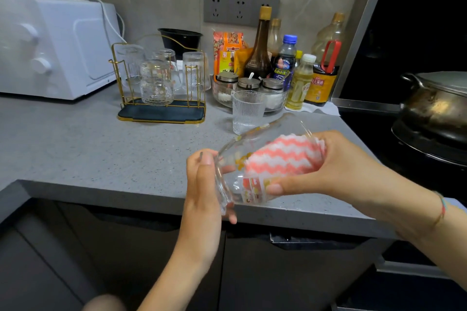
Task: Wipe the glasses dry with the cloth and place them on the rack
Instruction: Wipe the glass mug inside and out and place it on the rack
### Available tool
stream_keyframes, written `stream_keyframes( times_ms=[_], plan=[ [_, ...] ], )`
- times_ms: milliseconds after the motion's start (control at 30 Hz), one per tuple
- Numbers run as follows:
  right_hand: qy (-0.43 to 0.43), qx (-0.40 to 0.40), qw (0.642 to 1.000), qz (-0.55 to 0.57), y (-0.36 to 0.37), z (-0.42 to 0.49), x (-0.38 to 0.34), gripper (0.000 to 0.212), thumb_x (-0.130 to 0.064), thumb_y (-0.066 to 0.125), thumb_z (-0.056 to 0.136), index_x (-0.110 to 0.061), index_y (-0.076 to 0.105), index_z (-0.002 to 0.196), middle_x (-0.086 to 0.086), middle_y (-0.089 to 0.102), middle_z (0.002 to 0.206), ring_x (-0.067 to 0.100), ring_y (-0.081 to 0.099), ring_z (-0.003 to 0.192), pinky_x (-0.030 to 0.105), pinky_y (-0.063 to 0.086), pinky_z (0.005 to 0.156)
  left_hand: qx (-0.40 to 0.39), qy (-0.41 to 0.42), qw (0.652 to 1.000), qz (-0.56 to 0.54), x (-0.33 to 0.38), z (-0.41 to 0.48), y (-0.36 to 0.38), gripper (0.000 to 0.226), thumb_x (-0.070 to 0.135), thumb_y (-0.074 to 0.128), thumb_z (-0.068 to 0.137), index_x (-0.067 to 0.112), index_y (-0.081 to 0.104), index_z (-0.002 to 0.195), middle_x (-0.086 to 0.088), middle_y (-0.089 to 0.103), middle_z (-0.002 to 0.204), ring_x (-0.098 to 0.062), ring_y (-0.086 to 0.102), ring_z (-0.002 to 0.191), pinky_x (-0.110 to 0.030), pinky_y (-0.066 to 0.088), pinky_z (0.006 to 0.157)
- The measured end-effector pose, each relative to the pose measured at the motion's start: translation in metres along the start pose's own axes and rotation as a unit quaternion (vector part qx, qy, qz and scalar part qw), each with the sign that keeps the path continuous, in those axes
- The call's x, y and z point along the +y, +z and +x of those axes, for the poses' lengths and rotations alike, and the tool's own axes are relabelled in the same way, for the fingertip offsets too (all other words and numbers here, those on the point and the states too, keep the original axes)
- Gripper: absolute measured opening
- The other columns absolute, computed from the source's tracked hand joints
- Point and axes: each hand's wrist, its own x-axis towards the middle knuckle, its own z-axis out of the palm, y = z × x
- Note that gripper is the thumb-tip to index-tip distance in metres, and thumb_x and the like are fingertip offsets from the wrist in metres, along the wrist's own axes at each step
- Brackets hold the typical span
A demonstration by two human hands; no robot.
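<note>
Though illegible, colourful print (252, 185) on glass (233, 177)

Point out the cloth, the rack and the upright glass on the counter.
cloth (283, 156), head view, on its pink-and-white zigzag folds.
rack (177, 112), head view, on its dark base tray.
upright glass (246, 111), head view, on its ribbed wall.

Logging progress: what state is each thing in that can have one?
Printed clear glass: tipped sideways, lifted.
Pink-and-white zigzag cloth: bunched inside it.
Left hand: grips its base.
Right hand: holds cloth at mouth.
Ribbed clear glass: upright on counter.
Gold wire rack: holds inverted glasses.
</note>
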Motion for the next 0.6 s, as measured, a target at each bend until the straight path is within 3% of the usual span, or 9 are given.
stream_keyframes(
  times_ms=[67, 133, 233, 333, 433, 500, 600],
  plan=[
    [0.015, -0.031, 0.999, 0.031, -0.002, 0.003, 0.001, 0.035, -0.003, 0.079, 0.053, -0.010, 0.073, 0.087, 0.005, 0.076, 0.088, 0.016, 0.073, 0.084, 0.019, 0.056, 0.071, 0.014, 0.053, 0.999, 0.003, 0.000, -0.001, 0.002, 0.050, 0.068, 0.034, 0.070, 0.029, 0.046, 0.099, 0.010, 0.064, 0.080, -0.002, 0.056, 0.061, -0.020, 0.041, 0.045],
    [0.023, -0.061, 0.996, 0.067, -0.006, 0.006, 0.002, 0.041, 0.006, 0.083, 0.053, -0.012, 0.074, 0.089, 0.007, 0.076, 0.094, 0.019, 0.073, 0.088, 0.023, 0.058, 0.073, -0.002, 0.105, 0.994, 0.001, -0.001, -0.003, 0.005, 0.039, 0.062, 0.035, 0.077, 0.032, 0.042, 0.101, 0.016, 0.061, 0.074, 0.002, 0.056, 0.063, -0.016, 0.043, 0.050],
    [0.025, -0.115, 0.990, 0.084, -0.016, 0.011, 0.005, 0.039, 0.001, 0.079, 0.059, -0.014, 0.074, 0.095, 0.008, 0.074, 0.104, 0.021, 0.070, 0.098, 0.028, 0.057, 0.083, -0.029, 0.189, 0.981, 0.030, -0.004, -0.007, 0.007, 0.037, 0.058, 0.039, 0.089, 0.029, 0.035, 0.110, 0.027, 0.063, 0.094, 0.003, 0.064, 0.077, -0.013, 0.049, 0.061],
    [0.030, -0.223, 0.971, 0.077, -0.027, 0.014, 0.004, 0.056, -0.012, 0.082, 0.060, -0.004, 0.065, 0.113, 0.013, 0.067, 0.119, 0.025, 0.064, 0.111, 0.027, 0.051, 0.093, -0.052, 0.255, 0.963, 0.078, -0.008, -0.007, 0.002, 0.043, 0.071, 0.037, 0.088, 0.044, 0.030, 0.120, 0.037, 0.050, 0.113, 0.000, 0.062, 0.096, -0.021, 0.054, 0.074],
    [0.030, -0.302, 0.951, 0.058, -0.033, 0.013, 0.005, 0.055, -0.012, 0.078, 0.073, 0.006, 0.057, 0.121, 0.018, 0.063, 0.124, 0.029, 0.060, 0.116, 0.029, 0.048, 0.098, -0.080, 0.302, 0.945, 0.102, -0.012, -0.006, -0.003, 0.044, 0.070, 0.039, 0.089, 0.051, 0.028, 0.127, 0.020, 0.040, 0.124, -0.003, 0.055, 0.108, -0.018, 0.051, 0.079],
    [0.036, -0.287, 0.956, 0.056, -0.034, 0.014, 0.008, 0.043, -0.002, 0.067, 0.077, 0.007, 0.059, 0.118, 0.017, 0.065, 0.120, 0.029, 0.062, 0.113, 0.029, 0.050, 0.095, -0.095, 0.299, 0.945, 0.093, -0.011, -0.005, -0.005, 0.045, 0.069, 0.043, 0.088, 0.051, 0.030, 0.127, 0.019, 0.041, 0.125, -0.002, 0.055, 0.111, -0.015, 0.050, 0.081],
    [0.050, -0.239, 0.967, 0.067, -0.035, 0.017, 0.011, 0.036, -0.005, 0.067, 0.074, 0.003, 0.066, 0.109, 0.016, 0.070, 0.113, 0.025, 0.067, 0.104, 0.025, 0.054, 0.086, -0.124, 0.224, 0.965, 0.065, -0.007, -0.007, -0.011, 0.050, 0.075, 0.050, 0.079, 0.052, 0.037, 0.121, 0.036, 0.047, 0.119, 0.004, 0.057, 0.111, -0.010, 0.049, 0.080]
  ],
)
